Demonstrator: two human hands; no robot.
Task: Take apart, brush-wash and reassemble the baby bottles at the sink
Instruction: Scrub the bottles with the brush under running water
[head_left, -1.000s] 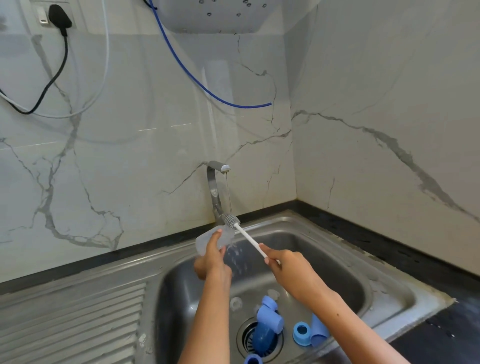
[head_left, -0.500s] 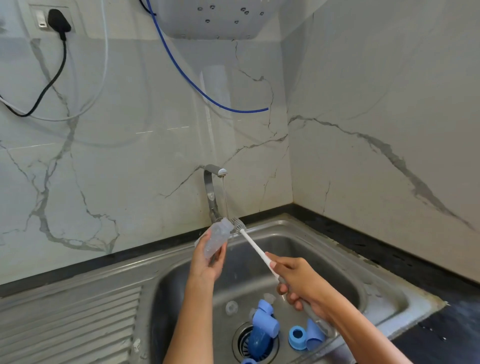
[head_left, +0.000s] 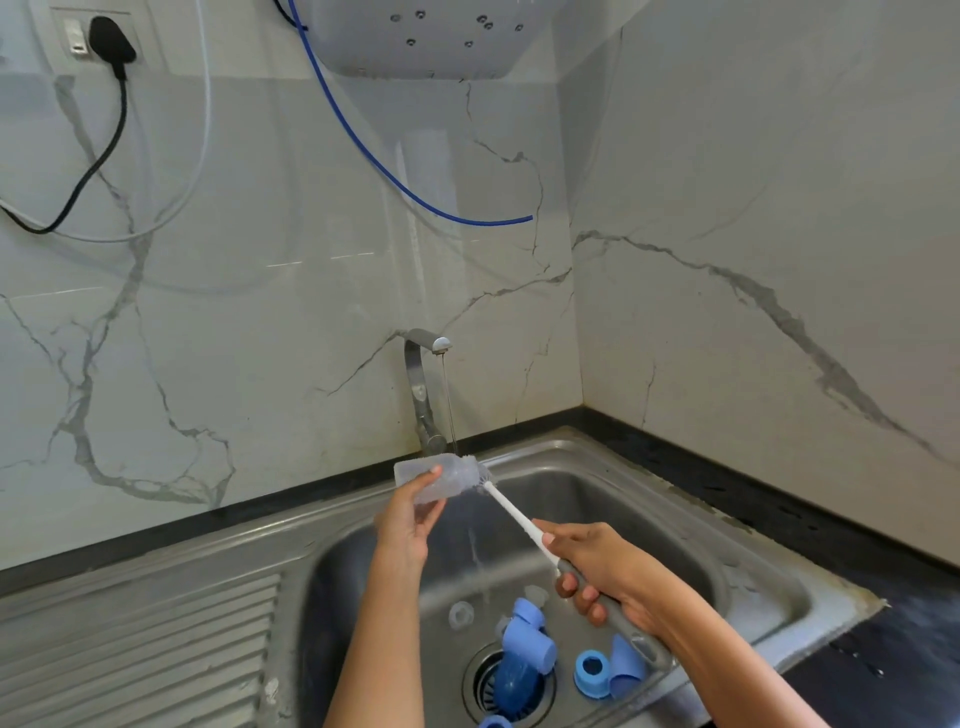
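You see a clear bottle (head_left: 434, 477), white-stemmed grey-handled brush (head_left: 511, 514), blue bottle parts (head_left: 525, 642), steel sink (head_left: 675, 512), grey-veined white marble wall (head_left: 260, 312).

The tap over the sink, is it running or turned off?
Running: a thin stream of water falls from the tap spout toward the brush at the bottle mouth.

light: soft, even daylight | glare: faint streaks on wall tiles (head_left: 311, 260) | edges: wide-angle bowing | focus: mild softness

Black plug (head_left: 111, 44) in wall socket, blue hose (head_left: 395, 182) across marble wall (head_left: 753, 208)
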